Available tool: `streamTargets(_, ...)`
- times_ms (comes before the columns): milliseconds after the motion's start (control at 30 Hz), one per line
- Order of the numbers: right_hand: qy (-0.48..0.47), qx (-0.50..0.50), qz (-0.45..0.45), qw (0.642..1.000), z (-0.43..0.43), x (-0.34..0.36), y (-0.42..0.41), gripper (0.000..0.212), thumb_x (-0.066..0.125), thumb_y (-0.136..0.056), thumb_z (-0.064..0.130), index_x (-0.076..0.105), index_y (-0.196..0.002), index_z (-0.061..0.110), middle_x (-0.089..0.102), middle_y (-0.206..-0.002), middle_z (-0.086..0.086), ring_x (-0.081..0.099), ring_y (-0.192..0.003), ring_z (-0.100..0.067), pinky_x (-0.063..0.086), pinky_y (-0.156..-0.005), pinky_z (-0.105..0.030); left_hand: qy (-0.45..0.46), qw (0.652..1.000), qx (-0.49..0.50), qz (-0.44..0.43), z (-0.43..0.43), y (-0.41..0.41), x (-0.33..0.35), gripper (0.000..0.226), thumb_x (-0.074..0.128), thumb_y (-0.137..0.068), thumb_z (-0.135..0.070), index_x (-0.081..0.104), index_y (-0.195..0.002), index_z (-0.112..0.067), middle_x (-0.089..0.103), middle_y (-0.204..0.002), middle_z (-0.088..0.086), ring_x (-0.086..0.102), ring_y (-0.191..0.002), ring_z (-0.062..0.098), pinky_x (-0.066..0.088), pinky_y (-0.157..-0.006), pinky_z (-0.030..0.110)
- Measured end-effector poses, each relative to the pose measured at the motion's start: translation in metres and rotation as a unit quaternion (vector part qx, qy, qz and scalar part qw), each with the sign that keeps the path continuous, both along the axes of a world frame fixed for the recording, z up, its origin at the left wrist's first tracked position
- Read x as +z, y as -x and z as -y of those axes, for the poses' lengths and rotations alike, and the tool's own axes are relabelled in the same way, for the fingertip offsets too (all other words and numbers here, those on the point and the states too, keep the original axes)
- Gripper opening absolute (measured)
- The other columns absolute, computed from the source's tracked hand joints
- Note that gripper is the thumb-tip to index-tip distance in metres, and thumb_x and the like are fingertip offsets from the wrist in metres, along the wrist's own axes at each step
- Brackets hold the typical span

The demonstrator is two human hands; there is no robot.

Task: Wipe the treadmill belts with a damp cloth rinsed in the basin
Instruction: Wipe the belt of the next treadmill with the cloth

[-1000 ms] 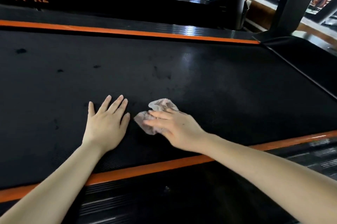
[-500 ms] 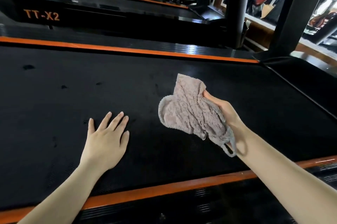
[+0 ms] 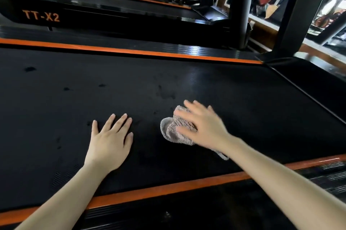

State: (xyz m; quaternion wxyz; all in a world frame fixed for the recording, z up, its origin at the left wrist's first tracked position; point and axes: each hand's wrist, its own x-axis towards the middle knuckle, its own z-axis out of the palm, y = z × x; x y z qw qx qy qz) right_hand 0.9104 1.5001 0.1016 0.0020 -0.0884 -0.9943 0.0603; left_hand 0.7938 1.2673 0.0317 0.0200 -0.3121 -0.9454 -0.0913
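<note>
Pressing the cloth [image 3: 173, 132] onto the treadmill belt [image 3: 215, 83] with the right grip [image 3: 204, 125]: fingers spread straight over the bunched fabric, open, not curled round it, somewhat blurred. Bracing with the left grip [image 3: 110, 141], flat on the belt just beside the cloth, likewise open and holding nothing. Looks soft, light and limp, a fluffy towelling with a hanging loop [image 3: 222, 155] trailing toward the orange side rail [image 3: 168, 190]; likely to crumple and slip under the palm rather than stay spread. Best held down with a flat palm over its middle for wiping, or pinched at a bunched edge for lifting. Probably mid-wipe, with dark spots [image 3: 30, 69] showing farther along the belt. No basin in view.
</note>
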Motion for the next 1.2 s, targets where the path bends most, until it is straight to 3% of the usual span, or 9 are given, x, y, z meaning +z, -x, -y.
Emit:
streamTargets(100,-0.070,0.030,0.058,0.995,0.001,-0.034,0.013,0.092,-0.005,-0.063,0.086,0.033,-0.140,0.052,0.015,-0.160,0.004,0.007,-0.148,-0.023,0.004,-0.116,-0.056,-0.003,1.000,0.003,0.014,0.000,0.000,0.000,0.062,0.006,-0.093,-0.049,0.022,-0.149,-0.028,0.014,-0.156,-0.013,0.005,-0.146,0.015,0.001,-0.116,0.049)
streamTargets(300,-0.042,0.100,0.022,0.994,-0.034,-0.035,0.021,0.060,0.020,-0.085,0.070,0.045,-0.135,0.048,0.031,-0.155,0.004,0.026,-0.144,-0.024,0.024,-0.112,-0.052,-0.054,0.998,0.032,0.015,-0.018,0.030,0.013,0.046,0.032,-0.097,-0.044,0.047,-0.137,-0.028,0.032,-0.152,0.003,0.022,-0.142,0.028,0.008,-0.116,0.051)
streamTargets(467,-0.012,-0.001,-0.031,0.999,-0.084,-0.043,0.066,0.039,0.044,-0.097,0.047,0.044,-0.136,0.048,0.024,-0.156,0.013,0.022,-0.144,-0.018,0.028,-0.113,-0.049,0.060,0.996,0.066,0.009,-0.056,0.093,0.010,0.052,0.016,-0.099,-0.046,0.015,-0.149,-0.035,0.007,-0.159,0.003,0.002,-0.144,0.035,0.002,-0.113,0.058)
streamTargets(667,-0.050,-0.154,-0.016,0.987,-0.130,-0.037,0.156,0.043,0.030,-0.101,0.042,0.045,-0.139,0.028,0.038,-0.148,0.003,0.046,-0.126,-0.030,0.043,-0.094,-0.041,0.049,0.994,0.093,-0.008,-0.065,0.101,-0.005,0.053,0.012,-0.097,-0.047,0.012,-0.149,-0.037,0.008,-0.159,0.000,0.001,-0.145,0.033,0.003,-0.114,0.056)
streamTargets(800,-0.062,0.000,-0.078,0.995,-0.057,-0.047,0.143,0.036,0.032,-0.093,0.043,0.060,-0.106,0.025,0.051,-0.125,0.005,0.058,-0.101,-0.026,0.043,-0.075,-0.034,0.045,0.995,0.092,-0.002,-0.065,0.102,-0.004,0.054,0.012,-0.096,-0.047,0.012,-0.149,-0.037,0.008,-0.159,0.000,0.000,-0.145,0.032,0.003,-0.114,0.054)
streamTargets(900,0.015,0.199,-0.106,0.974,-0.004,-0.059,0.083,0.029,0.043,-0.094,0.035,0.067,-0.108,0.028,0.054,-0.138,0.001,0.058,-0.116,-0.031,0.048,-0.095,-0.041,0.029,0.995,0.092,0.009,-0.063,0.101,-0.004,0.054,0.014,-0.096,-0.046,0.011,-0.149,-0.037,0.007,-0.159,0.000,-0.001,-0.145,0.031,0.000,-0.115,0.053)
streamTargets(1000,-0.024,0.315,-0.109,0.942,-0.033,-0.054,0.074,0.021,0.053,-0.093,0.031,0.067,-0.109,0.034,0.054,-0.138,0.004,0.056,-0.120,-0.025,0.048,-0.099,-0.041,0.028,0.995,0.092,0.001,-0.062,0.102,-0.007,0.055,0.007,-0.095,-0.048,0.012,-0.149,-0.037,0.008,-0.159,0.000,0.000,-0.145,0.031,0.000,-0.115,0.053)
streamTargets(1100,-0.032,0.102,-0.092,0.990,-0.103,-0.028,0.130,0.015,0.046,-0.094,0.034,0.059,-0.102,0.030,0.063,-0.118,0.011,0.061,-0.105,-0.017,0.052,-0.079,-0.037,0.030,0.995,0.094,0.003,-0.062,0.102,-0.007,0.067,-0.005,-0.087,-0.052,0.015,-0.149,-0.037,0.012,-0.158,0.000,0.002,-0.145,0.031,0.000,-0.115,0.053)
streamTargets(1200,-0.071,-0.107,-0.039,0.991,-0.129,-0.020,0.186,0.019,0.040,-0.097,0.025,0.057,-0.102,0.031,0.053,-0.128,0.008,0.057,-0.103,-0.023,0.049,-0.082,-0.040,0.034,0.994,0.100,-0.001,-0.063,0.103,-0.007,0.067,-0.003,-0.087,-0.052,0.020,-0.148,-0.037,0.017,-0.157,0.001,0.006,-0.145,0.032,0.002,-0.115,0.053)
